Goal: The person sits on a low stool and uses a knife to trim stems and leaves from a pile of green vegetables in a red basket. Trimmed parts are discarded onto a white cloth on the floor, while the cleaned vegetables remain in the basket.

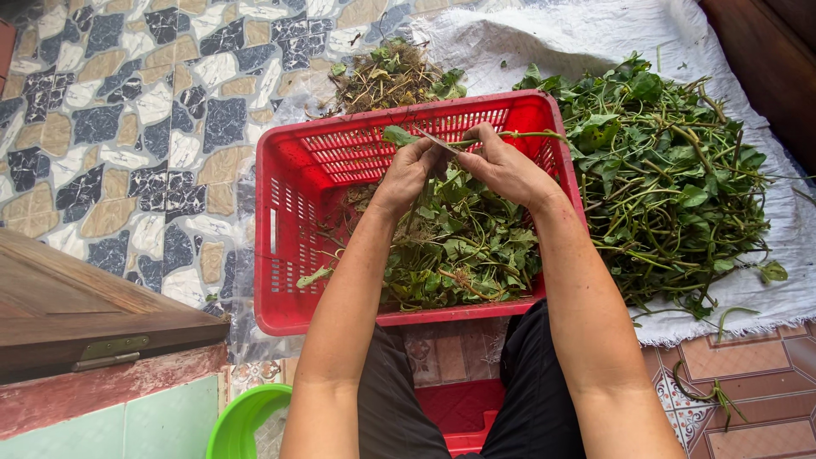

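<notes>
Stem (510, 134) is pinched between left hand (414, 170) and right hand (501, 166) above red basket (297, 221), roughly half filled with picked leaves (463, 246); large unsorted vine pile (671, 170) is seen right of basket, scraps (391, 76) beyond.

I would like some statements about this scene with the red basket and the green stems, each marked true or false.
1. Both hands hold one green stem above the red basket. True: the left hand and right hand pinch the stem between them.
2. The basket is empty. False: leafy greens lie inside it.
3. A large pile of stems lies on a white cloth to the right of the basket. True.
4. The bowl at the bottom edge is blue. False: the bowl is green.
5. The floor on the left is plain grey. False: the floor has a stone pattern.
</notes>
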